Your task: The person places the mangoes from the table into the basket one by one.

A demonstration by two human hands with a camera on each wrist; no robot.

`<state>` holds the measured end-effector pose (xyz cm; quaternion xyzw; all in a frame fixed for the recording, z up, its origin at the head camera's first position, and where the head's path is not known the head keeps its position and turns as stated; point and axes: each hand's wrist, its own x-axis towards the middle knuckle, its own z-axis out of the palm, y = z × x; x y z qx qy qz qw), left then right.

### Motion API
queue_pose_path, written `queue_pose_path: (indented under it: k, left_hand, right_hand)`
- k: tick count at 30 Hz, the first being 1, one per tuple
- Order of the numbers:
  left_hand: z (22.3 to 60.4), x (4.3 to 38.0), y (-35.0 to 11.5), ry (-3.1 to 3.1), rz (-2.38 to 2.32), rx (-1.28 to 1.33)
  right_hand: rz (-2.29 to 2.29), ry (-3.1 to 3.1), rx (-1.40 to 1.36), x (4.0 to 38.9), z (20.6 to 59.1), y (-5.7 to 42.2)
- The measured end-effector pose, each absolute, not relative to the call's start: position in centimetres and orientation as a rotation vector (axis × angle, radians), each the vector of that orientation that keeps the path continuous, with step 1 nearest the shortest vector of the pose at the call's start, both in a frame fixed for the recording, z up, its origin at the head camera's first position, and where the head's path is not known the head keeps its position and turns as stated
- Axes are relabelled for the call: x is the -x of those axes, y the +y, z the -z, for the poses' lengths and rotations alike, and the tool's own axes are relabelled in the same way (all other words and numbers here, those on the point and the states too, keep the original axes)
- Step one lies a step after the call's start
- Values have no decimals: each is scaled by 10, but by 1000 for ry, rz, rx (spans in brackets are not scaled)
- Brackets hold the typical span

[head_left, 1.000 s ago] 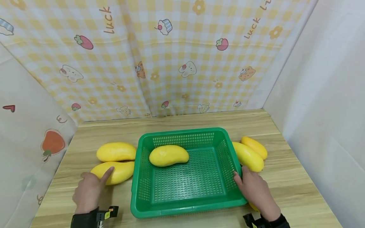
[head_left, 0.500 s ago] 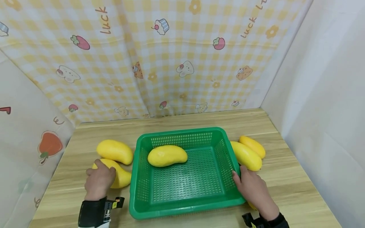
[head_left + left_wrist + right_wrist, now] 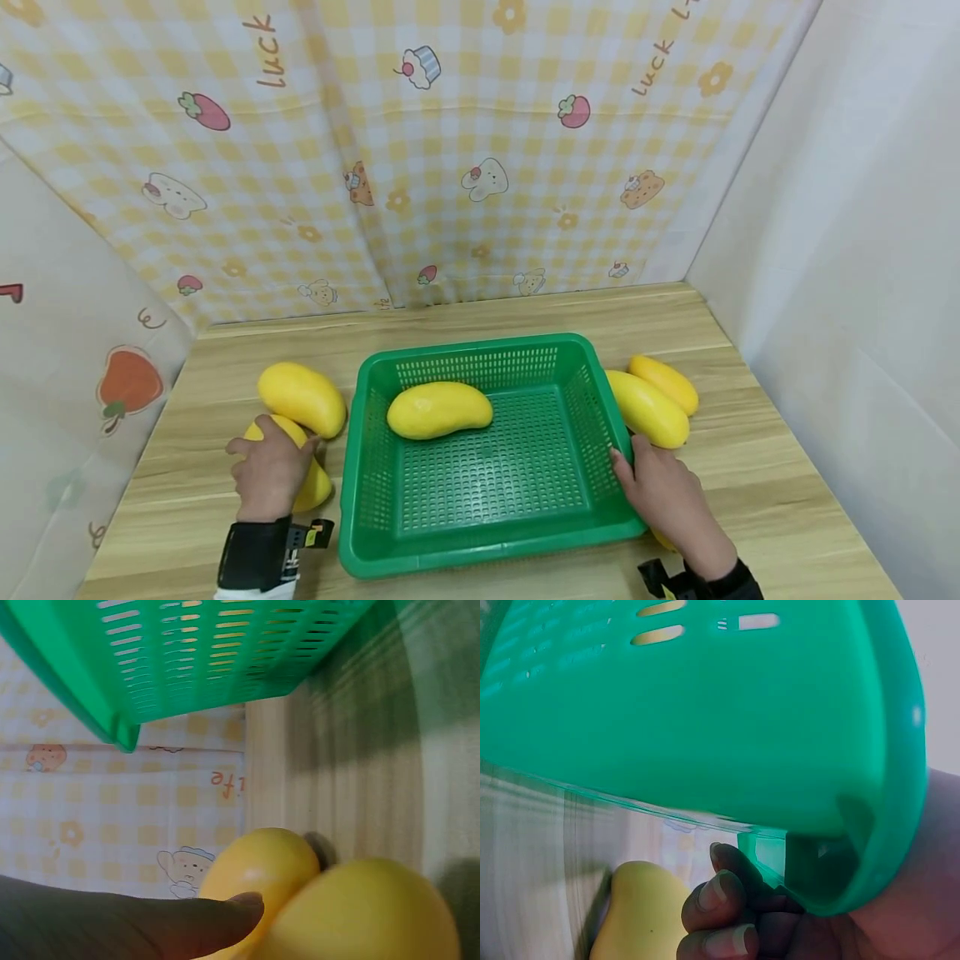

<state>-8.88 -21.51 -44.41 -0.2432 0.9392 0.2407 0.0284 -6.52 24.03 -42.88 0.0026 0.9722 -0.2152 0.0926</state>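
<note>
Here, left fingers grip a mango — right fingers, a basket.

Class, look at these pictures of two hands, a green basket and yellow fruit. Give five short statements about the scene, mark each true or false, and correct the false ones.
1. One yellow fruit lies in the green basket. True.
2. The left hand is inside the basket. False: it holds another fruit outside, to the left of the basket.
3. The right hand grips the basket's rim at its right side, thumb on the inner side. True.
4. The cloth behind the table is plain blue. False: it is yellow-and-white checked, with printed pictures.
5. Fruit lies on the table only to the left of the basket. False: fruits lie to its right too.
</note>
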Motion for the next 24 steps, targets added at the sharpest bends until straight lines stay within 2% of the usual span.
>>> queue_pose_path:
  k: [15,24]
  left_hand:
    - [447,83,-225,2889,-822,742]
    - [424,75,-225,2989,-819,654]
  right_hand:
    - [652,2891,8,65,429,239]
    - [641,2901,12,65,429,241]
